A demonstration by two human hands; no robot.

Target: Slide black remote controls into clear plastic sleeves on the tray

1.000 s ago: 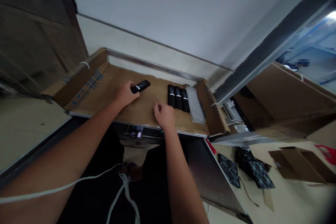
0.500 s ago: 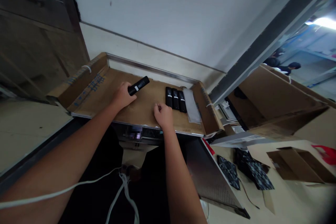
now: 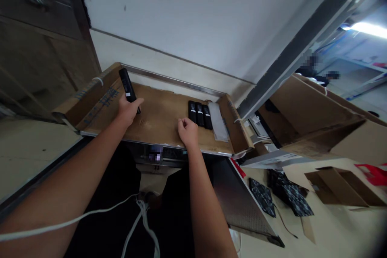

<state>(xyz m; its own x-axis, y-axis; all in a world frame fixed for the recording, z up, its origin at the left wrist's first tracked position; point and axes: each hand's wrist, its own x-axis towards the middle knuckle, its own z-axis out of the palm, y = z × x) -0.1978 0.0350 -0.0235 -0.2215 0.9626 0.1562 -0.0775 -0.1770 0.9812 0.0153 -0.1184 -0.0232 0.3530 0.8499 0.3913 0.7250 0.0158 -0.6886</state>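
My left hand [image 3: 128,109] is closed around a black remote control [image 3: 128,86] with a small white label. It holds the remote tilted up over the left part of a cardboard-lined tray [image 3: 160,119]. My right hand [image 3: 188,132] rests near the tray's front edge with its fingers curled in, and nothing shows in them. Just beyond and to the right of it, three similar black remotes [image 3: 200,114] lie side by side, each with a white label. Beside them lies a flat stack of translucent plastic sleeves [image 3: 218,121].
Cardboard side walls [image 3: 234,123] edge the tray, and a pale wall [image 3: 169,16] rises behind it. To the right stands a large open carton [image 3: 326,117]. Patterned dark bags [image 3: 290,195] and another box [image 3: 344,187] lie on the floor. White cables [image 3: 145,225] hang near my legs.
My left hand has moved left with the remote and turned it from slanting right to pointing up and left. The right hand has stayed in place.
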